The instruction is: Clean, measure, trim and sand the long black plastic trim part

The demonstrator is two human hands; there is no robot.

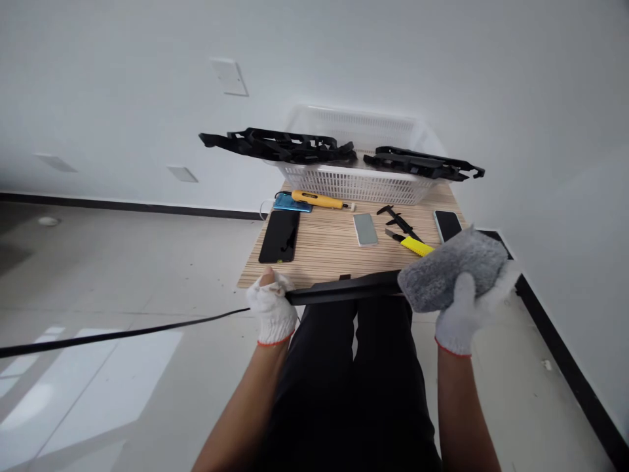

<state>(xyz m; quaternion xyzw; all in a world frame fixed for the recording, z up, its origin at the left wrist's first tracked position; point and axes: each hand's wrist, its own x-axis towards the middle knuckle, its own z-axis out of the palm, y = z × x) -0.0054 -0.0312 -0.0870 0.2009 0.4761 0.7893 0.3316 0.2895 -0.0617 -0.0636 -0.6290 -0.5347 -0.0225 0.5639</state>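
A long black trim strip crosses in front of my legs and runs on past my left side to the edge of view. My left hand, in a white knit glove, is closed around it. My right hand, gloved too, grips a grey fluffy cleaning cloth, thumb on its near face. That cloth covers the strip's right part, so the end there is hidden. Just beyond it lie a yellow utility knife and a black caliper on the small wood-grain table.
At the back, a white plastic basket carries black plastic frames that jut past its sides. A yellow electric screwdriver, a black phone, a small pale rectangular piece and another phone lie on the table. A wall stands behind.
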